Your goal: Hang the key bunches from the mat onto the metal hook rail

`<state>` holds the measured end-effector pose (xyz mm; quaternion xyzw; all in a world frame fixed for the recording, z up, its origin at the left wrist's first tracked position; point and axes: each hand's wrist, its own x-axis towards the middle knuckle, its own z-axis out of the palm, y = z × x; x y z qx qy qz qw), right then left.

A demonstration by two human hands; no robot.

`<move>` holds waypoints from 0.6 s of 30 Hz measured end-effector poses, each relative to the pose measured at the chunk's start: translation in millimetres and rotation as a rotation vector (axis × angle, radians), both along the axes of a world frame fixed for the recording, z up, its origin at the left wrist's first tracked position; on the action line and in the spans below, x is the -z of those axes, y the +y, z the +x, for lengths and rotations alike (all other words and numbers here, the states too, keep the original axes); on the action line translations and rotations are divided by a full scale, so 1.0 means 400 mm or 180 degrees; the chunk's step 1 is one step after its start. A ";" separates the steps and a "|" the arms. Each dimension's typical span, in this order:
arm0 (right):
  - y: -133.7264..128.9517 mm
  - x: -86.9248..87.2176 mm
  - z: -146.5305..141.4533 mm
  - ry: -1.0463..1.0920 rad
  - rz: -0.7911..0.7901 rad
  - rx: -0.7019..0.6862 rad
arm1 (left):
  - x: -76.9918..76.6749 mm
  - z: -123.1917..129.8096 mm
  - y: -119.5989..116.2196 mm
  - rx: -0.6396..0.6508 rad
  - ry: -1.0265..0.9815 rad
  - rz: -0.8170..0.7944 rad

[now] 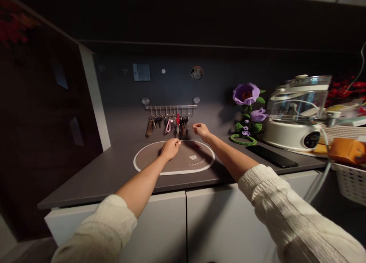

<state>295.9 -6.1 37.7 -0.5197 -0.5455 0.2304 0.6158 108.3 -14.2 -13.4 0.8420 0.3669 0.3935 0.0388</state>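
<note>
My left hand (170, 148) is closed, low over the oval brown mat (151, 160) with a white rim. Its fingers curl away from me, so whatever may be in them is hidden. My right hand (201, 131) is raised just right of the hanging keys, its fingertips pinched together; nothing I can name shows between them. A clear hook rail (171, 107) on the dark wall carries several bunches of keys (183, 120). Among them hang a pink loop (168, 125), a red tag (177, 119) and a brown fob (149, 128).
On the right of the counter (114, 175) are purple artificial flowers (246, 94), a black phone-like slab (271, 156) and a cream appliance with a clear top (291, 133). A white perforated basket (351, 183) sits at the far right. A dark shelf overhangs the counter.
</note>
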 end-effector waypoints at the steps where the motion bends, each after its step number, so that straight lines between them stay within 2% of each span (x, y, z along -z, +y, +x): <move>1: -0.015 0.009 0.000 -0.0120 -0.0056 -0.0005 | 0.000 0.000 0.000 0.0014 -0.0006 0.0003; 4: -0.057 0.041 0.003 -0.0571 -0.0205 0.0029 | 0.000 -0.001 0.000 0.0061 -0.0026 -0.0014; 10: -0.106 0.092 0.017 -0.1468 -0.0510 0.0595 | 0.003 -0.002 0.005 0.0079 -0.0048 -0.0020; 13: -0.105 0.102 0.025 -0.1766 -0.0583 0.0722 | 0.004 -0.002 0.006 0.0110 -0.0062 -0.0075; 18: -0.109 0.102 0.023 -0.2360 -0.0942 0.0660 | 0.001 -0.003 0.002 0.0169 -0.0010 -0.0222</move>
